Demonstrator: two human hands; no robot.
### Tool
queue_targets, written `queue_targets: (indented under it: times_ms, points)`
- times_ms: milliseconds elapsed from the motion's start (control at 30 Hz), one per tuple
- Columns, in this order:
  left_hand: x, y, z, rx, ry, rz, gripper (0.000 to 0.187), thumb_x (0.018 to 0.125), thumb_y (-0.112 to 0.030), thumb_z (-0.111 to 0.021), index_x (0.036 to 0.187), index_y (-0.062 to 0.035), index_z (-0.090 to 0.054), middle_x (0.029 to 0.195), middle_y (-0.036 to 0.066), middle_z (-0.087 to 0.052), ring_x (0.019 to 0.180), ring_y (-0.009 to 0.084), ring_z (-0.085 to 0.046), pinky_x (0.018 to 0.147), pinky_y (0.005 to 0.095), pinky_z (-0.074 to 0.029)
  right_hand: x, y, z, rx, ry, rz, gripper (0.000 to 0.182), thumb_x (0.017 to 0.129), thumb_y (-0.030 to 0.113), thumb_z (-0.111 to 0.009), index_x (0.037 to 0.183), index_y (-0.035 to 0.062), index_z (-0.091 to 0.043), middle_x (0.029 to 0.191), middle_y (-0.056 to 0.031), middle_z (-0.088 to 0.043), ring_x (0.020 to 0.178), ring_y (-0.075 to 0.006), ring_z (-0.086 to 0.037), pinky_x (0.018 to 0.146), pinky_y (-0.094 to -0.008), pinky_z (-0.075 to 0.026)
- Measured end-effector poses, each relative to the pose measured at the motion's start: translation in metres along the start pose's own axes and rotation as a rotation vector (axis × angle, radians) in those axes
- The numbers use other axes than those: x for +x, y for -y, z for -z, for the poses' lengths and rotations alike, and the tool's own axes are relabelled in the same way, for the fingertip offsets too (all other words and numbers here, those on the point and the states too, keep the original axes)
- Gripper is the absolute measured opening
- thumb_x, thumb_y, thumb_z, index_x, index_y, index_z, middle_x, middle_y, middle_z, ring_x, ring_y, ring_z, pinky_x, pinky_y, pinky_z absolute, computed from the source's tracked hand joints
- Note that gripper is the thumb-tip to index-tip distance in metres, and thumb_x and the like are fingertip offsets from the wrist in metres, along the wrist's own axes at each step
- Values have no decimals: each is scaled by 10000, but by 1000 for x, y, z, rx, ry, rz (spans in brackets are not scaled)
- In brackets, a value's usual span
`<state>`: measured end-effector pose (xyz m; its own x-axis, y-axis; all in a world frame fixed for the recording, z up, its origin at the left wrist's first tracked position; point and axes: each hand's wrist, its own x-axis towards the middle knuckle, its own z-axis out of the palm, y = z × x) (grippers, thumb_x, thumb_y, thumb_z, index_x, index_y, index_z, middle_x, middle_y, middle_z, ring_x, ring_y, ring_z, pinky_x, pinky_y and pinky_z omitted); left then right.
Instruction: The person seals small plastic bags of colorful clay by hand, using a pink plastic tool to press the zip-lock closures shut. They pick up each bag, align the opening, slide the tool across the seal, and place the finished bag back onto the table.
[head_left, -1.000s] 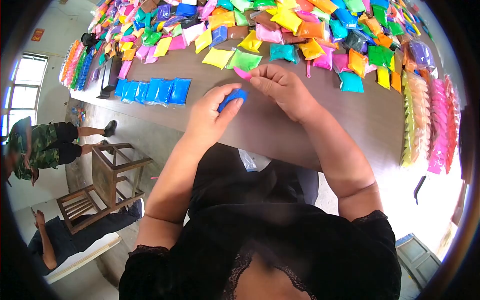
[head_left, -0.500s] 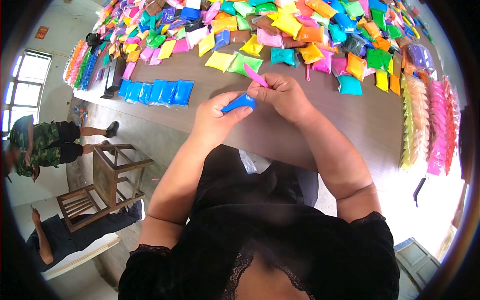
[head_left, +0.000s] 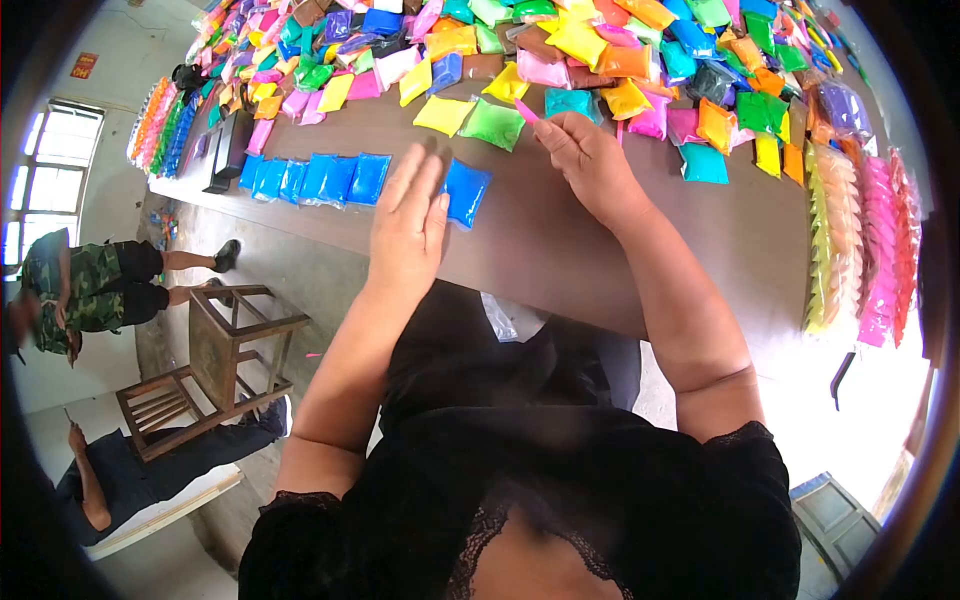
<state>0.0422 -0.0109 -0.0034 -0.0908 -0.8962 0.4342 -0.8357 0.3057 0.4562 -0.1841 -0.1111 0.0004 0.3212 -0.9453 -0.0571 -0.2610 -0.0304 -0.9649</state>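
Note:
A blue packet lies on the brown table, beside the fingers of my left hand. That hand is stretched flat with nothing in it, its thumb near the packet's edge. To its left, several blue packets lie in an overlapping row. My right hand is closed on a pink tool, whose flat tip sticks out to the left. Just beyond the tool are a green packet and a yellow packet.
Many coloured packets are heaped along the far side. Strips of packets hang at the right edge, others at the left. A wooden chair and two people are at the left.
My left hand has let go of the blue packet, which now lies flat on the table, and its fingers have straightened. My right hand has moved up and right with the pink tool.

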Motion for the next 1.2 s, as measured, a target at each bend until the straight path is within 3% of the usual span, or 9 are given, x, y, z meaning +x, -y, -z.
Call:
queue_targets:
  times_ms: [67, 233, 367, 433, 533, 767, 867, 933, 1200]
  points:
    - [2, 1, -1, 17, -37, -100, 276, 831, -120, -717, 1088, -22, -689, 1211, 158, -621, 1083, 337, -594, 933, 403, -480, 0, -5, -4, -22, -21, 19, 306, 958, 307, -613, 1027, 9, -631, 786, -113, -628, 730, -192, -597, 699, -331, -478]
    - [-6, -14, -13, 66, 22, -150, 306, 808, -129, -736, 1085, -15, -675, 1163, 158, -623, 1033, 345, -605, 896, 407, -483, -9, -10, -13, -369, -28, 348, 190, 870, 203, -640, 975, 52, -686, 845, -117, -646, 785, -290, -644, 732, -372, -509]
    - [-10, -23, -13, 85, 54, -134, 340, 795, -145, -749, 1100, -25, -660, 1154, 136, -593, 1015, 336, -584, 868, 413, -476, -18, -1, -21, -344, 129, 295, 160, 834, 194, -651, 937, 86, -710, 870, -99, -645, 804, -312, -640, 736, -400, -516]
    - [-10, -22, -14, 59, 62, -115, 351, 792, -146, -751, 1107, -27, -655, 1167, 132, -586, 1023, 334, -577, 873, 412, -468, -19, -9, -26, -431, 87, 512, 143, 823, 145, -688, 946, 76, -713, 843, -94, -635, 801, -276, -636, 701, -371, -507]
    - [-10, -20, -17, 52, 29, -136, 356, 786, -146, -754, 1107, -32, -654, 1172, 129, -582, 1025, 332, -573, 874, 415, -463, -13, -16, -23, -640, -13, 475, 133, 828, 140, -678, 947, 92, -717, 851, -81, -638, 797, -289, -629, 702, -387, -512]
    - [-8, -22, -13, 23, 40, -114, 353, 768, -95, -736, 1108, -44, -655, 1170, 124, -589, 1025, 335, -577, 879, 426, -463, -18, -13, -31, -512, -6, 589, 107, 854, 194, -651, 905, 134, -724, 830, -68, -627, 770, -288, -646, 666, -409, -525]
    - [-2, -14, -6, -14, 74, -170, 351, 760, -42, -706, 1106, -53, -657, 1162, 120, -602, 1035, 342, -584, 890, 428, -469, -8, -12, -17, -754, -64, 497, 108, 858, 183, -658, 910, 112, -720, 848, -81, -640, 782, -297, -647, 688, -407, -520]
    - [-1, -8, -1, 122, 74, -292, 314, 740, -15, -688, 1051, -53, -664, 1142, 114, -585, 1103, 336, -559, 919, 435, -470, -8, -9, -12, -405, -100, 402, 131, 857, 197, -666, 913, 88, -713, 869, -100, -651, 793, -308, -648, 702, -407, -515]
    - [-9, -24, -13, 131, 111, -175, 353, 798, -78, -696, 1145, -42, -637, 1225, 129, -552, 1121, 336, -550, 949, 441, -457, -17, -5, -21, -364, 38, 358, 116, 829, 178, -685, 889, 79, -689, 832, -102, -645, 791, -299, -640, 698, -387, -512]
